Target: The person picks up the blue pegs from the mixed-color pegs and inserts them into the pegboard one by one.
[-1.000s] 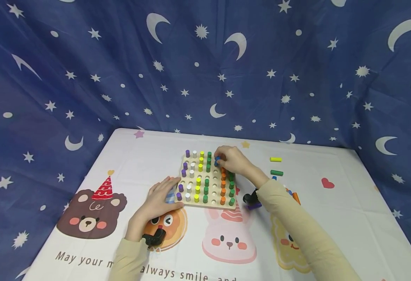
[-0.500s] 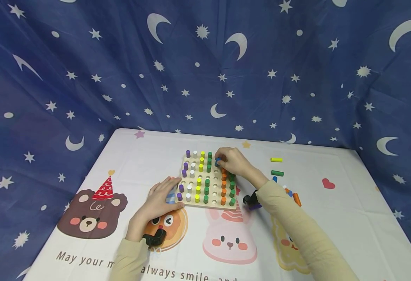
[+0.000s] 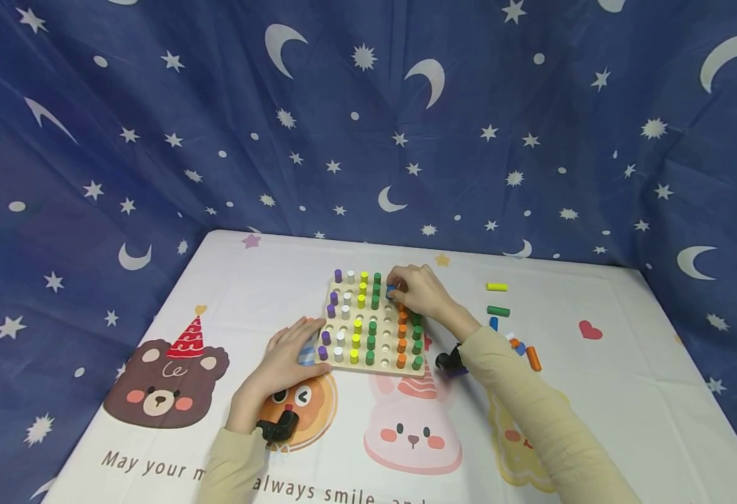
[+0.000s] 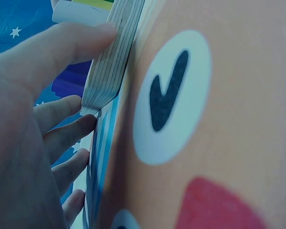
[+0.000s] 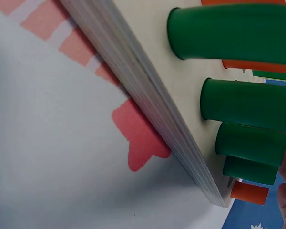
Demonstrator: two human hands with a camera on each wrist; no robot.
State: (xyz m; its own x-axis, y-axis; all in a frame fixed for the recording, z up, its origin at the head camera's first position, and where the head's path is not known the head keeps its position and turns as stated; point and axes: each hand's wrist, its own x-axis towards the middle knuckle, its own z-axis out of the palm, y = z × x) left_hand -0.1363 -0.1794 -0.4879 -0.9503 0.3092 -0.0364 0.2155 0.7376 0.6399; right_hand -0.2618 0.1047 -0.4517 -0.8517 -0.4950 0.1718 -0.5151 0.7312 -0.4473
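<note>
Near the far end of the pegboard, a blue peg is sitting between the thumb and fingers of the right hand. That hand is holding the peg in a narrow pinch and covering the board's far right corner; whether the peg's lower end is entering a hole is not showing. Bare holes are running down the same column toward the person. The left hand is staying well apart from the peg, at the near left corner, its thumb touching the board's near side, its fingers reaching along the left edge, spread wide and gripping no peg.

To the left of that column, purple pegs, white pegs, yellow pegs and green pegs are standing upright in columns; to its right, orange pegs and outer green pegs are standing.

Beyond the right hand, a yellow loose peg, a green loose peg and an orange loose peg are lying on the white worktop. Behind everything, a starry blue curtain is hanging.
</note>
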